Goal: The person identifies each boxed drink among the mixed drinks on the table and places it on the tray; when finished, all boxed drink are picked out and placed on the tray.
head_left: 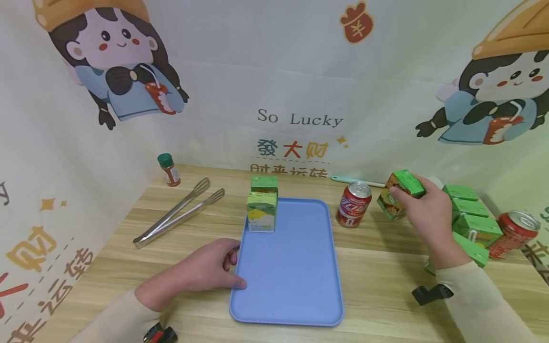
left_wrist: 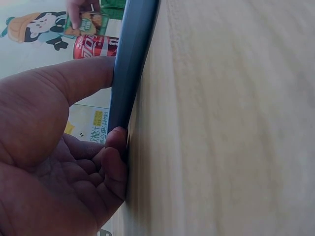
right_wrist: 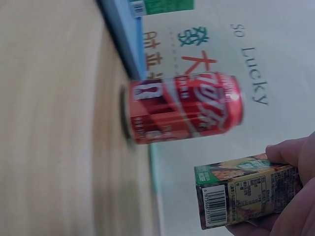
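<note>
A blue tray [head_left: 296, 276] lies on the wooden table, and my left hand [head_left: 206, 269] grips its left edge. The left wrist view shows the thumb [left_wrist: 88, 78] on the tray's upper side and the other fingers curled at its edge. My right hand [head_left: 431, 214] holds a brown and green drink carton [head_left: 391, 196] by its sides, above the table; its barcode end shows in the right wrist view. A yellow-green juice carton [head_left: 262, 214] stands on the tray's far left corner, with a second green-topped carton [head_left: 264, 182] behind it.
A red cola can [head_left: 353, 205] stands between tray and right hand. Several green cartons [head_left: 478, 228] and another red can [head_left: 514, 233] are at the right. Metal tongs [head_left: 180, 214] and a green-capped spice jar [head_left: 169, 170] are at the left. A pale-green-handled utensil [head_left: 351, 180] lies behind.
</note>
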{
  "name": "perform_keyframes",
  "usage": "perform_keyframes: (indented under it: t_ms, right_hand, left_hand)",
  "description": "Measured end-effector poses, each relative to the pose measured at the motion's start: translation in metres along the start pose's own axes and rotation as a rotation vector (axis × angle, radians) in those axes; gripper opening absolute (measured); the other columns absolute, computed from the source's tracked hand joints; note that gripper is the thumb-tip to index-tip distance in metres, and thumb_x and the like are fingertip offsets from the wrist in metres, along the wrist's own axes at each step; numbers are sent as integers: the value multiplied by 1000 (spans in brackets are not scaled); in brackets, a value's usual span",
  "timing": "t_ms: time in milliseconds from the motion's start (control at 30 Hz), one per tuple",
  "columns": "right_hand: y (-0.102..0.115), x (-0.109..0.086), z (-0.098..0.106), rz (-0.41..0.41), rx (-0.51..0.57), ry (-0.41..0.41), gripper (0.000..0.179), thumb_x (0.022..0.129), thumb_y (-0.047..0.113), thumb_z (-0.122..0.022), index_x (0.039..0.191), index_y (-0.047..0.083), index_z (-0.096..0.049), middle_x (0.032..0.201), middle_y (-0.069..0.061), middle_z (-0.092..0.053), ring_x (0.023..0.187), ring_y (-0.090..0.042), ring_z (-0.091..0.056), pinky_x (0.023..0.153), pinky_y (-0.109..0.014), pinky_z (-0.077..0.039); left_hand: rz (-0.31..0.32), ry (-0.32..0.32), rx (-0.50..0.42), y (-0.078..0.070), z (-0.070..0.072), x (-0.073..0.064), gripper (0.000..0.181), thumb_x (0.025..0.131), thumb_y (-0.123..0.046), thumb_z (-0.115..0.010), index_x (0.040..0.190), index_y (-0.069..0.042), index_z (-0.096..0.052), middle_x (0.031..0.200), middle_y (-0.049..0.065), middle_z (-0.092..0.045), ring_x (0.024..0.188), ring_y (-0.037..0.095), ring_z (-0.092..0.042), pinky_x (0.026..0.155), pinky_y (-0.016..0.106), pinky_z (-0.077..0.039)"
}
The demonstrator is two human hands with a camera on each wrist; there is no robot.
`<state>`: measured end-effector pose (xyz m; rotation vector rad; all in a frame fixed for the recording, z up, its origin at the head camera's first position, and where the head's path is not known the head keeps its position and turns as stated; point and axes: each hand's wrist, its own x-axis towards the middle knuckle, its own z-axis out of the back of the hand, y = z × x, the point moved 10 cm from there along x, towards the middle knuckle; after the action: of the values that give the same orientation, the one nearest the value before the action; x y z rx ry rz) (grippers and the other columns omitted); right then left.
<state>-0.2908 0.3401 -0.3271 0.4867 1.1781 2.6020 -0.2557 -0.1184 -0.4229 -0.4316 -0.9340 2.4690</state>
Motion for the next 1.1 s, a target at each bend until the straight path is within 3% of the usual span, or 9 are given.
perform_keyframes:
  t_ms: [100,267,633,933,1100]
  right_hand:
    - [2,-1,7,-19,13,5,79,105,56,-73,167,13,-52,149,-24,-65,113,-26,-65,71,-22,-49]
    - [5,-2,16,-47,51,16,80,104,58,-73,169,17,-50,150,-22,-64,108,-13,-61,71,-18,-49]
    - [30,-17,22,-8,47,29,78,103,57,-75,169,23,-51,139,-15,-68,93,-17,-58,65,-26,-49]
    - [51,-33,18,75,16,42,75,102,55,-79,165,21,-56,112,-8,-69,71,-15,-52,56,-31,-43]
    - [59,-40,11,117,54,63,71,102,48,-81,163,19,-59,123,-9,-70,76,-11,-57,59,-26,-46]
  left_hand:
    - [-1,0,0,0,0,0,67,81,-32,-100,127,1,-65,94,0,-61,82,17,-57,69,30,-49]
    - [-3,4,-5,-1,0,1,62,80,-31,-101,122,-1,-65,93,1,-61,81,17,-57,68,30,-49]
    - [-5,3,-17,-1,0,0,76,81,-31,-101,135,8,-63,94,1,-61,82,17,-57,69,30,-50]
    - [12,3,-17,1,0,-1,84,81,-30,-101,142,11,-60,96,1,-61,83,17,-57,69,30,-50]
    - [14,3,-13,0,0,-1,83,81,-30,-101,142,10,-61,96,1,-61,83,17,-57,69,30,-50]
